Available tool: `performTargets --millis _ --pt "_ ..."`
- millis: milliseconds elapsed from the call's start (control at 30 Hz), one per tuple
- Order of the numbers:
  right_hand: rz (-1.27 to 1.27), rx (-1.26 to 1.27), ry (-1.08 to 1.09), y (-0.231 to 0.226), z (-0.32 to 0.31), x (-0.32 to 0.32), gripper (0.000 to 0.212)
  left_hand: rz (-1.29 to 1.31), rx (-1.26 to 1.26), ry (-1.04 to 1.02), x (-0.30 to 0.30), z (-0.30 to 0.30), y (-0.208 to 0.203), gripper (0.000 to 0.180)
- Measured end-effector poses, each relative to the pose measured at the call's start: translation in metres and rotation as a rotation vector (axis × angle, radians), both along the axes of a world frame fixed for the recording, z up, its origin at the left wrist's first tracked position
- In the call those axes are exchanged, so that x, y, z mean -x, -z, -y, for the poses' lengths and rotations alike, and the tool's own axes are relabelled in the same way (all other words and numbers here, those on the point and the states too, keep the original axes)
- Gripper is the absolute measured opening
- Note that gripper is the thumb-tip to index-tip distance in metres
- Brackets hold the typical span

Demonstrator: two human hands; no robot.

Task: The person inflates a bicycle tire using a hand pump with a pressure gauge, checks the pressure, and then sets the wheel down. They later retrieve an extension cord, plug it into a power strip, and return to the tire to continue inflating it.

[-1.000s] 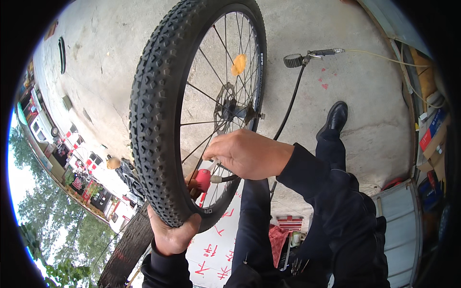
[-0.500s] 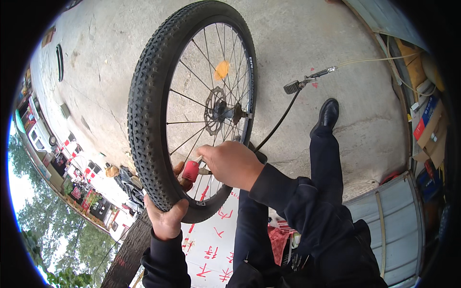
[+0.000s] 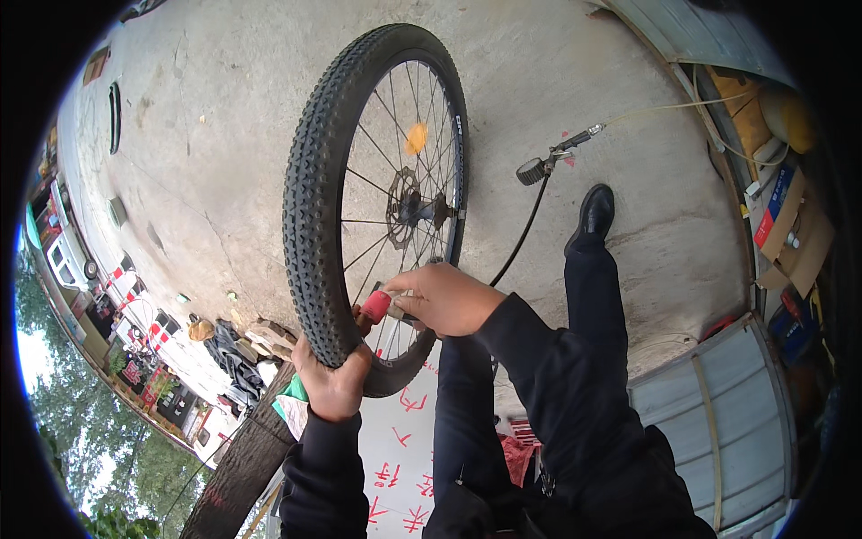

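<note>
A bicycle wheel (image 3: 316, 193) with a knobby black tire, thin spokes and a brake disc stands in front of me. My left hand (image 3: 332, 377) wraps the tire's near lower edge, thumb outside and fingers partly hidden. Beside the lower rim, my right hand (image 3: 449, 296) closes on a red-bodied air chuck (image 3: 375, 306) with a metal fitting. Where the chuck meets the valve is hidden. A black hose (image 3: 523, 238) runs from behind my right hand to a tire inflator (image 3: 536, 171) with a round black gauge, lying on the ground.
A pale air line (image 3: 669, 108) leads from the inflator to the right. An opened cardboard box (image 3: 804, 242) and a grey metal panel (image 3: 718, 422) stand on the right. A tree trunk (image 3: 238, 476) rises at lower left; a white board with red writing (image 3: 395, 449) lies below the wheel.
The wheel has shifted right and a little down in view, tilting slightly, with both hands moving along. The view itself has also shifted. Both hands keep their hold.
</note>
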State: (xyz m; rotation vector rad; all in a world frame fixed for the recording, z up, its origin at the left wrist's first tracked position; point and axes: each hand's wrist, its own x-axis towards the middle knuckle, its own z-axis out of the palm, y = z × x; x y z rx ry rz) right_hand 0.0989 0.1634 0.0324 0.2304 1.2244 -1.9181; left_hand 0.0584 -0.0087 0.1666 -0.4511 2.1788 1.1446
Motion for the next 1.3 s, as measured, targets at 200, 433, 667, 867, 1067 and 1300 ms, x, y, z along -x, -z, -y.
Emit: performTargets --millis 200,433,667,867,1067,1300 --pt "-0.315 -0.710 0.010 0.024 0.019 -0.002 0.022 -0.086 0.019 -0.037 -0.006 0.005 0.004 0.052" --pt "-0.249 -0.986 0.022 0.016 -0.032 -0.075 0.017 -0.034 -0.116 -0.146 0.001 0.028 0.021 0.046" --pt "-0.274 -0.962 0.241 -0.054 -0.169 -0.151 0.018 -0.058 -0.132 -0.150 0.004 0.030 0.031 0.047" --pt "-0.230 -1.107 0.305 -0.102 -0.229 -0.191 0.022 -0.046 -0.137 -0.095 0.008 0.028 0.032 0.047" --pt "-0.015 -1.282 0.065 -0.072 -0.269 -0.240 0.023 -0.083 -0.021 0.005 0.012 0.018 0.029 0.042" --pt "-0.009 -1.370 -0.127 -0.001 -0.291 -0.308 0.019 -0.148 -0.020 -0.007 -0.002 0.021 0.028 0.031"
